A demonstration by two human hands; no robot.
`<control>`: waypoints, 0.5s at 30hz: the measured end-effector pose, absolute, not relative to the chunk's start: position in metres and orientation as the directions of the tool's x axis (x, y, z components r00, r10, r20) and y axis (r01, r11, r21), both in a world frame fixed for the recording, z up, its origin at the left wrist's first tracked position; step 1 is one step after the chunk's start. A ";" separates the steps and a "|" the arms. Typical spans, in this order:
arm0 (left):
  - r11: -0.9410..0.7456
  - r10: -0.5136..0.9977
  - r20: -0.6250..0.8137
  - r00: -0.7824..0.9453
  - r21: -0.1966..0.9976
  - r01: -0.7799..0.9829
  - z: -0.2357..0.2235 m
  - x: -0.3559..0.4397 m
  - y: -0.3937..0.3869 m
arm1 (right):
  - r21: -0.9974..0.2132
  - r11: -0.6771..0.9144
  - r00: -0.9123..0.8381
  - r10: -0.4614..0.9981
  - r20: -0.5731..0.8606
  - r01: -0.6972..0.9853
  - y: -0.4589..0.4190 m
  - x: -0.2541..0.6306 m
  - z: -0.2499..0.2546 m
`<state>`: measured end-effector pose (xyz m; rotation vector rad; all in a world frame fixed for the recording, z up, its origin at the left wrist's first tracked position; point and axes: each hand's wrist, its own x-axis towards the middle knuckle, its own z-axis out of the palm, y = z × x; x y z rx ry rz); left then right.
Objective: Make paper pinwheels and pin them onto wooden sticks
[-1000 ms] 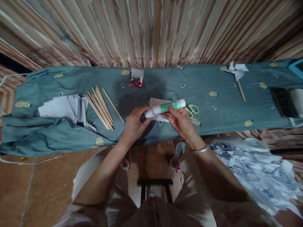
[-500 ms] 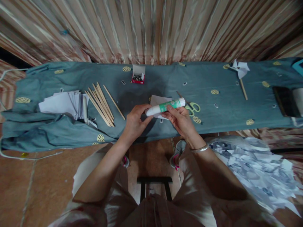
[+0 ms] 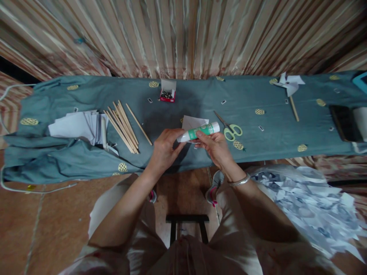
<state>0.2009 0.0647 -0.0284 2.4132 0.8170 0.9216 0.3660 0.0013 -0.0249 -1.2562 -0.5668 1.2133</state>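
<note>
Both my hands hold a white and green glue stick over the front edge of a table under a teal cloth. My left hand pinches its left, capped end. My right hand grips the green middle of the tube from below. Under the glue stick lies a small folded white paper. Scissors with pale green handles rest just right of my right hand.
Several wooden sticks and a stack of white paper lie at the left. A small red box of pins stands at the back. A paper pinwheel on a stick lies at the right. Paper scraps cover the floor.
The glue stick has come a little nearer to me and lower, its right end now shorter in view. Both hands stayed closed on it.
</note>
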 end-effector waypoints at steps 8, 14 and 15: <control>-0.719 0.667 0.427 0.611 0.584 0.377 -0.032 0.198 0.063 | -0.942 -0.165 0.340 0.903 -0.264 -0.292 0.004 0.362 -0.025; -0.696 0.675 0.404 0.617 0.625 0.353 -0.032 0.200 0.062 | -0.977 -0.152 0.333 0.923 -0.195 -0.150 0.006 0.355 -0.029; -0.679 0.691 0.387 0.611 0.638 0.364 -0.032 0.199 0.063 | -0.982 -0.139 0.325 0.929 -0.175 -0.132 0.007 0.354 -0.029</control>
